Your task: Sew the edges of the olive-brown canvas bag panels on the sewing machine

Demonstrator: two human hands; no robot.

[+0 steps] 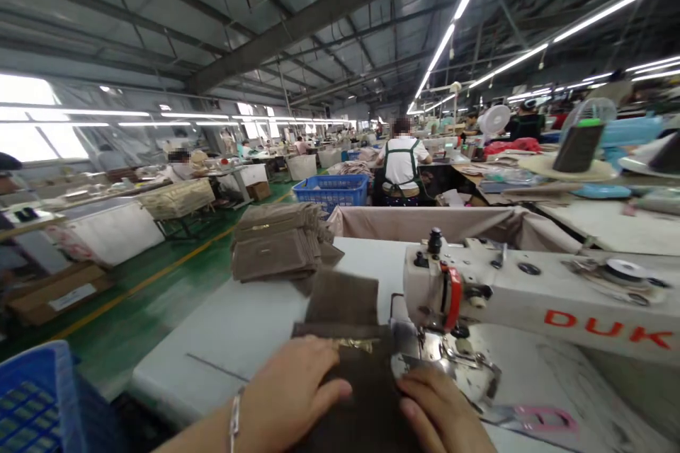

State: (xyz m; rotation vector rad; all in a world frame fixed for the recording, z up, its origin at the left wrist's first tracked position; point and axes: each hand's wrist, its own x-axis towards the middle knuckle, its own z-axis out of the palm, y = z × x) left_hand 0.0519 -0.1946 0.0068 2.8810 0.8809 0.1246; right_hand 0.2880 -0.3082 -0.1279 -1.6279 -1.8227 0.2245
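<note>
A dark brown fabric piece point(361, 396) lies on the white sewing table, running up along the left side of the needle area of an industrial sewing machine point(510, 290). My left hand point(292, 382) rests flat on its left part, fingers forward and thumb spread to the side. At its right edge, close to the presser foot, my right hand point(443, 403) has thumb and fingers closed on the cloth. A shiny gold-coloured strip point(353, 345) crosses the piece ahead of my left hand. Beyond it, more brown cloth point(343, 297) reaches toward a folded stack point(276, 248).
Pink-handled scissors point(542, 419) lie right of my right hand. A blue basket point(40, 396) stands at lower left, another blue basket point(332, 190) beyond the stack. A cloth-lined bin point(425, 223) borders the table's far edge. A person point(402, 163) sits ahead, back turned.
</note>
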